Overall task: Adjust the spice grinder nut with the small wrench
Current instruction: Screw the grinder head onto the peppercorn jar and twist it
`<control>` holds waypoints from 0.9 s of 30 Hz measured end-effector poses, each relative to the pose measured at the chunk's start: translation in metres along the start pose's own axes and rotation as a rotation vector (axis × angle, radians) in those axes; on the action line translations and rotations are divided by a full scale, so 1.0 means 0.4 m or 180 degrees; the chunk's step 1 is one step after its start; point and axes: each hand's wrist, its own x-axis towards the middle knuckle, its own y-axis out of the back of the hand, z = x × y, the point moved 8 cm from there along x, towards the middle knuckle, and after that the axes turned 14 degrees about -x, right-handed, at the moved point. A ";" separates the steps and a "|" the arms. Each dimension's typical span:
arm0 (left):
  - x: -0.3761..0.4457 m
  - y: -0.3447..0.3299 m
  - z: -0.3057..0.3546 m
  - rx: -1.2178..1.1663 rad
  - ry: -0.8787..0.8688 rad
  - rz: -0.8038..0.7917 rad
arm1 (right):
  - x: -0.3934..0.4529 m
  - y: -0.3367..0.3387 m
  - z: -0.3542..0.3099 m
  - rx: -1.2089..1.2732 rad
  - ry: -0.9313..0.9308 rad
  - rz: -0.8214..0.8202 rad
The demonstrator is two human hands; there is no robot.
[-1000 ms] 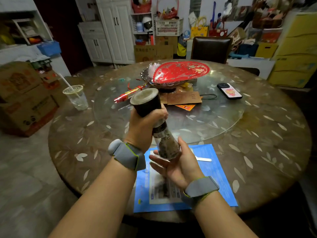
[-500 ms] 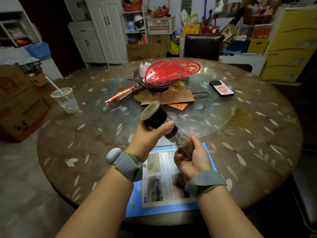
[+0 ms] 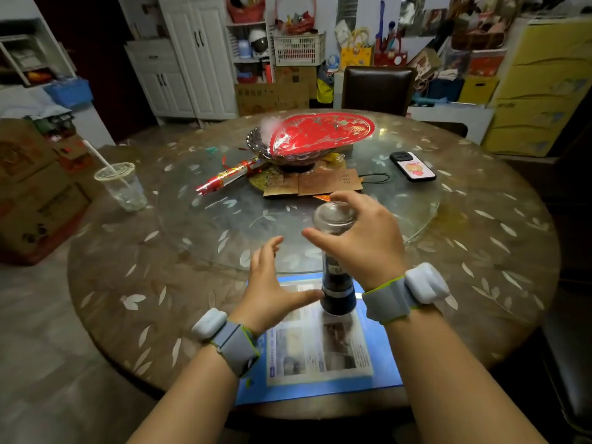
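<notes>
The spice grinder [image 3: 337, 283] stands upside down on the blue mat [image 3: 381, 373], dark cap down and clear glass end up. My right hand [image 3: 362, 238] wraps loosely around its upper glass part, thumb on the left and fingers curled over the far side. My left hand [image 3: 270, 283] is open with fingers spread just left of the grinder, its thumb tip by the dark cap. A pale sliver [image 3: 358, 295] at my right wrist may be the small wrench; the rest is hidden.
A printed sheet [image 3: 320, 347] lies on the mat at the near edge of the round table [image 3: 134, 283]. Farther back are a glass turntable [image 3: 224, 216], a red dish [image 3: 320, 133], a phone [image 3: 413, 166], a plastic cup with straw [image 3: 123, 187] and a chair [image 3: 378, 88].
The grinder went from tilted in the air, held in both hands, to standing cap-down on the mat. My left hand let go and opened; my right hand moved up to the glass end.
</notes>
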 end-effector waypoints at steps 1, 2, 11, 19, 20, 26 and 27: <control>-0.003 -0.013 -0.002 0.0019 0.0042 -0.0139 | -0.002 0.001 -0.027 -0.0141 0.0189 -0.0030; -0.008 -0.025 -0.006 0.0045 0.0088 -0.0261 | -0.005 -0.003 -0.045 -0.0191 0.0304 -0.0063; -0.040 -0.062 -0.051 -0.0277 0.0315 -0.0281 | -0.016 -0.035 -0.044 0.1011 -0.0249 -0.0103; -0.030 -0.093 -0.014 -0.0335 0.0251 -0.0666 | -0.067 -0.171 -0.048 0.2923 -0.0518 -0.1733; -0.029 -0.096 -0.004 -0.0327 0.0197 -0.0674 | -0.071 -0.175 -0.049 0.2838 -0.0496 -0.1785; -0.011 -0.088 -0.013 -0.0453 0.0197 -0.0205 | -0.057 -0.163 -0.030 0.2133 -0.0557 -0.1120; -0.007 -0.085 -0.012 -0.0487 0.0187 -0.0092 | -0.056 -0.161 -0.030 0.2093 -0.0586 -0.0904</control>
